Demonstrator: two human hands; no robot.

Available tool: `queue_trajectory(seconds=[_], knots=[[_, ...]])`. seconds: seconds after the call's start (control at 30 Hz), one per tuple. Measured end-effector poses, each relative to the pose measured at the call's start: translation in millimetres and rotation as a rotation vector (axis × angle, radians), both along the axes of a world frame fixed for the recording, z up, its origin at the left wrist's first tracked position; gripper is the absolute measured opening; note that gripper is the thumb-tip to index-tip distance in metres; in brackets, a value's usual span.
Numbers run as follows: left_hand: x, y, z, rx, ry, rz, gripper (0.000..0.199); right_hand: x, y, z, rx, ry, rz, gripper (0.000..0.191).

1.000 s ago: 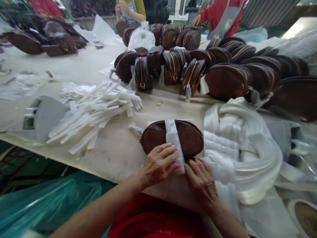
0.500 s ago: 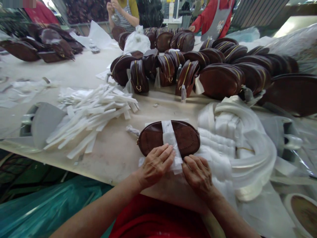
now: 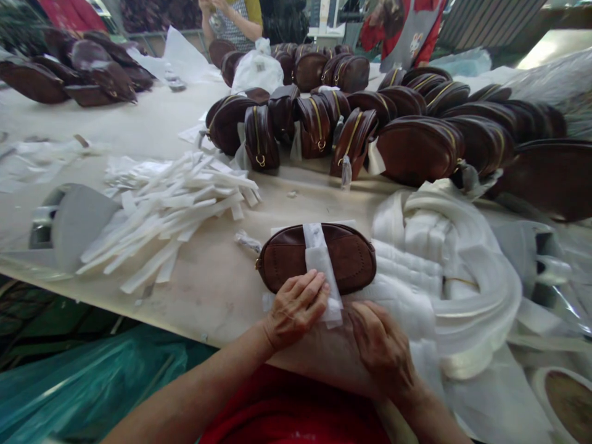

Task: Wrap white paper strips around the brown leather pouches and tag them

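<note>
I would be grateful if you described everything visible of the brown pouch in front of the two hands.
The brown pouch is a leather-like long oval, with a glossier upper rim and a duller front showing curved lines of stitch-like marks. Gold-coloured hardware sits at its left end. It lies lengthwise on the worktable, a white strip crossing its middle. The left hand rests over its lower edge; the right hand appears clear of it.
</note>
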State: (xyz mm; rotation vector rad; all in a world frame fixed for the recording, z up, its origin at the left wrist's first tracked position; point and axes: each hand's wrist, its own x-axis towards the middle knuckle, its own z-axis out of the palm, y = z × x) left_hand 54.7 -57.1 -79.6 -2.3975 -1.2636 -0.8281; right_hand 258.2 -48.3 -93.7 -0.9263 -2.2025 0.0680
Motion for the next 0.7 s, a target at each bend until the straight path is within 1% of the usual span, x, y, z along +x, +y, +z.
queue_trajectory(seconds=[0.07, 0.1, 0.23, 0.27, 0.3, 0.33, 0.43, 0.47, 0.53, 0.6, 0.7], knots=[[-0.1, -0.1, -0.8, 0.006, -0.009, -0.006, 0.022, 7.3, -7.1, 0.8, -0.014, 0.033, 0.024, 0.040], [-0.5, 0.0, -1.1, 0.009, -0.015, -0.009, 0.021, 10.0, -9.7, 2.4, -0.016, 0.034, 0.055, 0.042], [-2.6, 0.3, -2.8, 0.026, -0.017, -0.022, 0.021, 14.8, -16.1, 11.0, -0.062, -0.064, 0.232, 0.036], [-3.1, 0.2, -3.3, 0.024, -0.014, -0.029, 0.022, 14.9, -17.4, 11.8, -0.086, -0.096, 0.249, 0.035], [-3.6, 0.1, -3.7, 0.021, -0.015, -0.037, 0.024, 14.7, -18.8, 11.6, -0.116, -0.113, 0.232, 0.034], [-3.9, 0.0, -4.0, 0.017, -0.019, -0.043, 0.025, 14.1, -20.2, 10.6, -0.154, -0.111, 0.182, 0.033], [-4.2, -0.3, -3.8, 0.016, -0.033, -0.059, 0.024, 9.8, -23.3, 5.1, -0.299, -0.046, -0.027, 0.029], [-4.2, -0.3, -3.5, 0.021, -0.035, -0.064, 0.023, 7.5, -23.8, 3.5, -0.345, -0.037, -0.062, 0.029], [-3.9, -0.1, -2.8, 0.032, -0.035, -0.070, 0.021, 2.5, -23.9, 1.8, -0.416, -0.052, -0.083, 0.031], [-3.8, 0.2, -2.6, 0.037, -0.036, -0.070, 0.019, -2.2, -23.6, 2.0, -0.464, -0.069, -0.072, 0.032], [-4.1, 0.4, -2.9, 0.042, -0.035, -0.074, 0.018, -5.8, -23.4, 4.1, -0.482, 0.020, 0.020, 0.030]])
